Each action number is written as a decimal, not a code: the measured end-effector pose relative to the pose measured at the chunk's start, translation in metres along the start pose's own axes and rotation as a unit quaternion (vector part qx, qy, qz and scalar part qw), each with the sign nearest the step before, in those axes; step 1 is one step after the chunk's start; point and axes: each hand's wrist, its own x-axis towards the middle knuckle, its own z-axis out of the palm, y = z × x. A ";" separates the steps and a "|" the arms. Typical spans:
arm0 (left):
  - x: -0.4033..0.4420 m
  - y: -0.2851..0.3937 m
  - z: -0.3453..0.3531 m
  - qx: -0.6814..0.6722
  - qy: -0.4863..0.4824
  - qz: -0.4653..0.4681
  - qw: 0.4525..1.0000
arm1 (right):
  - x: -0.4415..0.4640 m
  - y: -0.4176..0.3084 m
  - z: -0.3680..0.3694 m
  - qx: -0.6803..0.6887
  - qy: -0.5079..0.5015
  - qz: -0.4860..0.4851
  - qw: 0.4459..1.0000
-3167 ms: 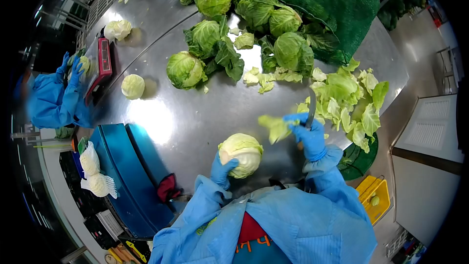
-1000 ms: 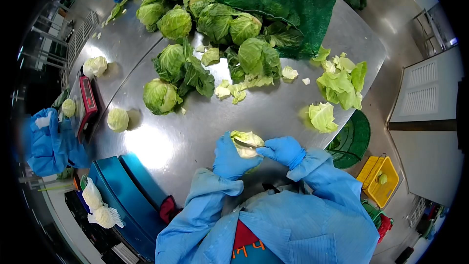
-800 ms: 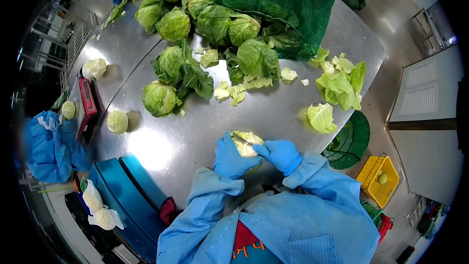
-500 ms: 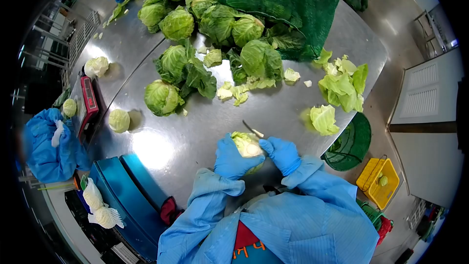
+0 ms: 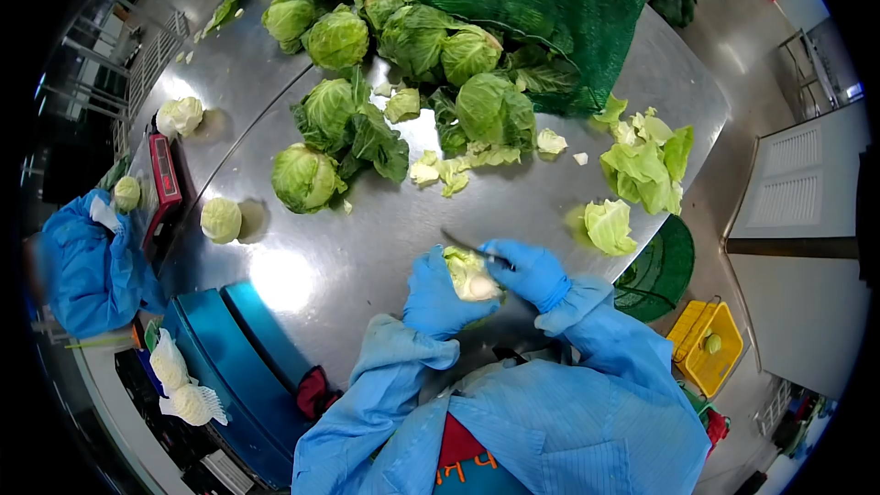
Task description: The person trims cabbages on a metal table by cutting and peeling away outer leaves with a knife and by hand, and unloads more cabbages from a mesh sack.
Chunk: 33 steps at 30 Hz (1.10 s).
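Observation:
A trimmed cabbage (image 5: 471,277) with its pale cut base showing is gripped by my left hand (image 5: 442,298), in a blue glove, close to my body above the steel table. My right hand (image 5: 532,275), gloved too, is closed around a knife (image 5: 466,243). Its dark, narrow blade points up and left, just above the cabbage; the handle is mostly hidden in the fingers. Beyond my hands lie pale leaf scraps (image 5: 467,165) and a whole green cabbage (image 5: 307,179).
Piled cabbages (image 5: 417,41) and a green mesh bag (image 5: 559,9) fill the far side of the steel table (image 5: 385,238). Loose leaves (image 5: 642,165) lie at right above a green basket (image 5: 662,266). A red scale (image 5: 163,174) and a co-worker's blue sleeve (image 5: 92,266) are at left.
My right hand has risen slightly with the knife, whose blade now lies across the upper side of the cabbage. The pale piece by the blade no longer shows. My left hand still holds the cabbage.

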 end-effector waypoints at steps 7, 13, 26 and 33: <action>0.004 -0.027 0.000 -0.112 -0.052 0.018 0.992 | 0.017 0.003 -0.041 -0.159 0.007 0.068 0.985; 0.013 -0.055 0.003 -0.246 -0.121 0.032 0.961 | 0.000 0.014 -0.017 -0.130 -0.178 -0.095 0.971; 0.013 -0.015 -0.020 -0.363 -0.106 0.047 0.925 | 0.019 0.008 -0.007 -0.113 -0.199 -0.089 0.969; 0.001 -0.034 -0.002 -0.261 -0.040 0.031 0.964 | 0.001 0.001 0.012 -0.052 -0.077 0.105 0.990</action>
